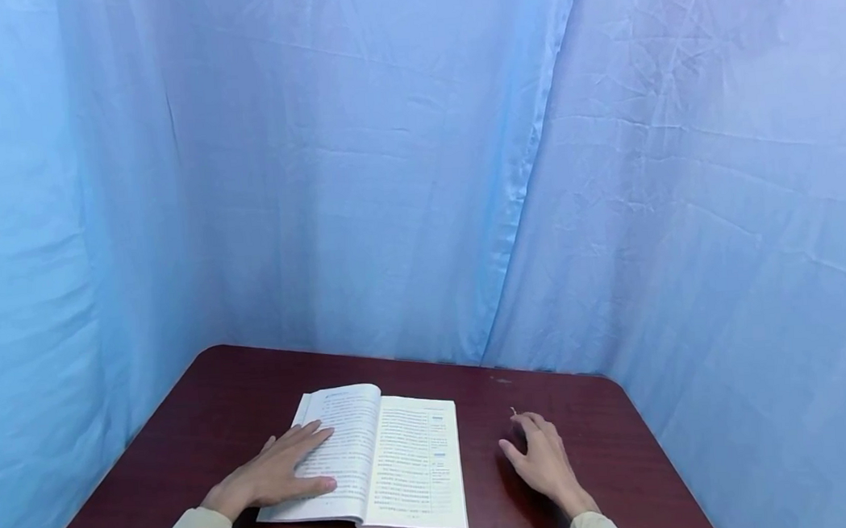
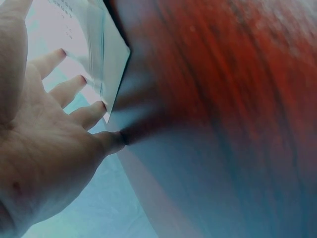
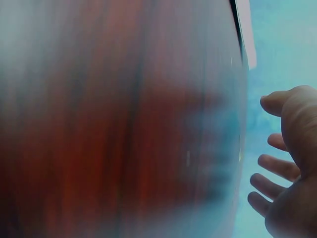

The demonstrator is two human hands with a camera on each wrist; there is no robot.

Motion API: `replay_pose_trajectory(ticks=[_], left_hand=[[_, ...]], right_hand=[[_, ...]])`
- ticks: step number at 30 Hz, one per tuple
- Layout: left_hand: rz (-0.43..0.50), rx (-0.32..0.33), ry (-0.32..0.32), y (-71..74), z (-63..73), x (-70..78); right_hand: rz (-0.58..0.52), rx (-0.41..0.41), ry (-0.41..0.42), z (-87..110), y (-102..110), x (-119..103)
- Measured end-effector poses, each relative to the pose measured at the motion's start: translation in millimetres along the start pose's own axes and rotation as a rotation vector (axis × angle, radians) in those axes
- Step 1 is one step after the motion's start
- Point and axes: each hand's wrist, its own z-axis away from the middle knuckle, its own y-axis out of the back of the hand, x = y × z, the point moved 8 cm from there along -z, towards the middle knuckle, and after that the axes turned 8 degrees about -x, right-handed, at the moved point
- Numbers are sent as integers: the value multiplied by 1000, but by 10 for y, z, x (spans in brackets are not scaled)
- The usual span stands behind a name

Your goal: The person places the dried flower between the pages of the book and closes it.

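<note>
A book (image 1: 394, 459) lies open on a dark red-brown counter (image 1: 241, 388), near the person and left of the middle, its 2 facing pages turned up. Printed text fills both, too small for me to read from here. The left page (image 1: 351, 454) bulges beside the spine; the right page (image 1: 414, 466) lies flatter, with small blue marks down its right margin.

The person has 2 bare hands over the counter. The left hand (image 1: 276, 473) reaches in from the near left across the left page, its grip spread wide, thumb and fingers well apart, clamped on nothing. It appears to rest flat on the paper, though the exact contact under the fingers is hidden. The right hand (image 1: 544, 458) is to the right of the book, apart from it, over bare counter. Its grip is loose, fingers lightly bent, thumb held away, nothing in it; it seems to hover just above the wood.

I judge the step in hand to be steadying the book at this spread. A page turn would call for the right hand to come left and pinch the far right corner of the right page, while the left fingers ease off.
</note>
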Motion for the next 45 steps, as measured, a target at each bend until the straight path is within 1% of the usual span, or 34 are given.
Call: replay_pose_trajectory(ticks=[5, 10, 14, 17, 23, 28, 35, 40, 45], left_hand=[[-4, 3, -5, 5, 9, 5], [6, -1, 8, 3, 14, -17], [12, -5, 20, -1, 15, -33], [11, -4, 24, -2, 18, -37], [7, -7, 22, -3, 18, -23], [12, -2, 13, 6, 10, -10], [22, -3, 3, 7, 21, 15], [27, -4, 10, 11, 25, 35], [28, -4, 20, 11, 19, 42]], right_hand=[[9, 6, -59, -3, 132, 277], [7, 5, -107, -16, 228, 520], [4, -17, -151, -38, 252, 679], [-1, -34, -167, -58, 248, 753], [-3, -36, -168, -92, 234, 821], [5, -28, -171, -117, 249, 821], [47, -7, -174, -194, 258, 858], [68, -1, -194, -245, 265, 886], [87, -21, -222, -285, 240, 914]])
